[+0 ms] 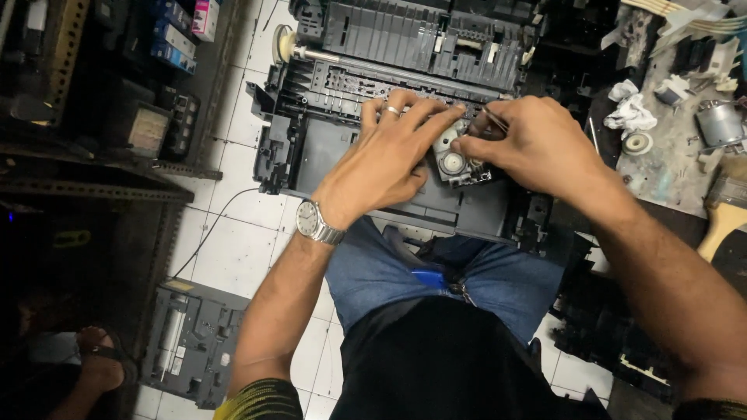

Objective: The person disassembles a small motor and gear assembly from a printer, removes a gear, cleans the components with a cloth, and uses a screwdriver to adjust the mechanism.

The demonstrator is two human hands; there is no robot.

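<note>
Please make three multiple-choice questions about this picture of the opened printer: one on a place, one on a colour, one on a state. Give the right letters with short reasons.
1. Where does the paintbrush lie?
A. on the bench at the right edge
B. on the floor at the left
C. inside the printer

2. What colour is the wristwatch on the left hand?
A. gold
B. silver
C. red

3. What is the state of the printer?
A. closed, cover on
B. wrapped in a box
C. opened, inner parts bare

Answers: 1 A, its pale handle shows on the bench at the right. 2 B, the case and band are silvery metal. 3 C, the white gears lie exposed under the right hand.
</note>
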